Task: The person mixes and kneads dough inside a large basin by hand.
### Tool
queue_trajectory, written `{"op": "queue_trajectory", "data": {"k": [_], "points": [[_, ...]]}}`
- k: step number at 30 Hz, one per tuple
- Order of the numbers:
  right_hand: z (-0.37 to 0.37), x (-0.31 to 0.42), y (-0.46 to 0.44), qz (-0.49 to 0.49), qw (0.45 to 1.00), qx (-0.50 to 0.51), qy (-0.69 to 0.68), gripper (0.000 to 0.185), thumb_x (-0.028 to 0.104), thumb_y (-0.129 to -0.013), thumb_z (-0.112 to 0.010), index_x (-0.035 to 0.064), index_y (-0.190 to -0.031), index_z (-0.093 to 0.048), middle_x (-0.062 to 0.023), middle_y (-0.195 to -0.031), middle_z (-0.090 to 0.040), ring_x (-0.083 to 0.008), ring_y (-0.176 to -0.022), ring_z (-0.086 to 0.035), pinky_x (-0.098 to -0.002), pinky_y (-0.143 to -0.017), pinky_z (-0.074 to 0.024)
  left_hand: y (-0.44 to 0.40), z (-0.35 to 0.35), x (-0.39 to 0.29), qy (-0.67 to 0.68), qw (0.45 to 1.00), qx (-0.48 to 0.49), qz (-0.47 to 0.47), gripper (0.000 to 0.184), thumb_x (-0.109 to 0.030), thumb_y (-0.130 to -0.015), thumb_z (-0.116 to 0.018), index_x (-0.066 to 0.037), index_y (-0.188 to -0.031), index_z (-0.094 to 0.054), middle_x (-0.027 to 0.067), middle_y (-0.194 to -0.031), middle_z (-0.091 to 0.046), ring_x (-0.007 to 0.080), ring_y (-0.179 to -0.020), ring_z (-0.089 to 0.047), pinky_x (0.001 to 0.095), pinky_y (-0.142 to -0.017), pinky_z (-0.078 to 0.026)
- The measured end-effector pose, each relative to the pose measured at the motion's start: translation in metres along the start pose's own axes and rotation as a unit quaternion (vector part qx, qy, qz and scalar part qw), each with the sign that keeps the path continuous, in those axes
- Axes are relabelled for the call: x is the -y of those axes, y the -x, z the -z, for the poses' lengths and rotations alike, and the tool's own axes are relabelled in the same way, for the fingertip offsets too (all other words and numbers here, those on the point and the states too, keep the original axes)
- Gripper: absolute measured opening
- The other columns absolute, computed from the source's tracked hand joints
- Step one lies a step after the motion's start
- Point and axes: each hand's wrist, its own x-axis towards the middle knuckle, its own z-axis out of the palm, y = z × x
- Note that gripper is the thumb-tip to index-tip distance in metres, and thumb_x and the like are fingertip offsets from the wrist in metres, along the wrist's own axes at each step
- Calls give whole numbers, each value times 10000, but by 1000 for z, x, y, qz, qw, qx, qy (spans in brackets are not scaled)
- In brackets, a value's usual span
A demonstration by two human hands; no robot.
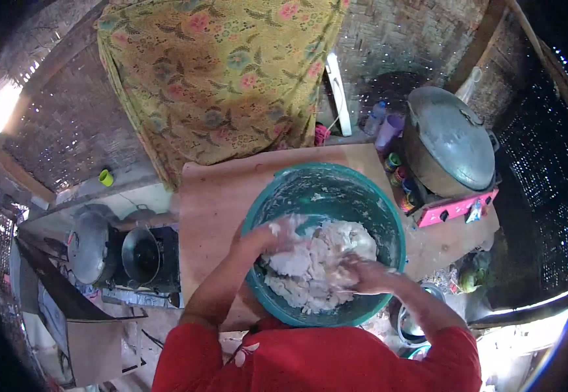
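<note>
A big green basin [392, 196] stands on the table with a lumpy mass of pale dough [320, 258] inside it. Flour and dough smear its inner wall. My left hand [283, 235], whitened with flour, is at the left part of the dough; motion blurs its fingers, so their pose is unclear. On the other side my right hand [361, 273] presses into the dough, its fingers curled and partly sunk in it.
The basin rests on a wooden tabletop [212, 196]. To the right, a large lidded pot [451, 144] sits on a pink-fronted stove [457, 208], with several small cans beside it. Pans [141, 256] stand on another stove at left. A floral cloth [225, 78] hangs behind the table.
</note>
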Motion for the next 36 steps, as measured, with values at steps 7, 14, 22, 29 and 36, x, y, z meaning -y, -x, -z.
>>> {"op": "queue_trajectory", "data": {"k": [7,14,22,29,36], "points": [[-21,-59,-77,-106,945,71,302,863,572,-717,-564,58,-1349,-280,-147,-1364,-337,-259,-1231,-372,-479,-1040,-225,-5,-75,-24,-348,936,-48,17,1120,-687,-592,-591,-66,-1401,-130,202,-1446,-84,527,-1268,-91,654,-992,-75],[-81,-153,-193,-81,889,-184,411,409,322,-821,-462,88,-1151,-525,-80,-956,-624,-242,-921,-560,-495,-908,-304,-100,-84,32,-413,908,43,53,835,-453,-687,-561,-16,-1340,-279,212,-1371,-291,423,-1260,-248,649,-985,-115],[-46,-202,-226,-258,937,-202,123,252,173,-816,-419,111,-996,-585,-115,-908,-609,-264,-892,-575,-387,-744,-457,-187,-103,94,-272,940,-128,163,259,-259,-678,-553,-86,-862,-612,102,-829,-619,255,-836,-592,412,-758,-442],[-51,-158,-145,-119,949,-292,17,669,323,-728,-603,33,-1286,-374,-208,-1299,-387,-316,-1228,-350,-397,-990,-335,-117,-85,63,-157,982,-102,-39,174,-252,-690,-549,-116,-737,-648,83,-787,-633,228,-758,-603,389,-644,-485],[-129,-72,-70,-181,893,-136,388,698,305,-737,-559,33,-1327,-304,-163,-1336,-357,-308,-1142,-452,-458,-893,-416,25,-98,-4,-192,971,103,-93,199,-284,-678,-574,-127,-775,-646,85,-817,-631,229,-809,-588,386,-683,-472]]}}
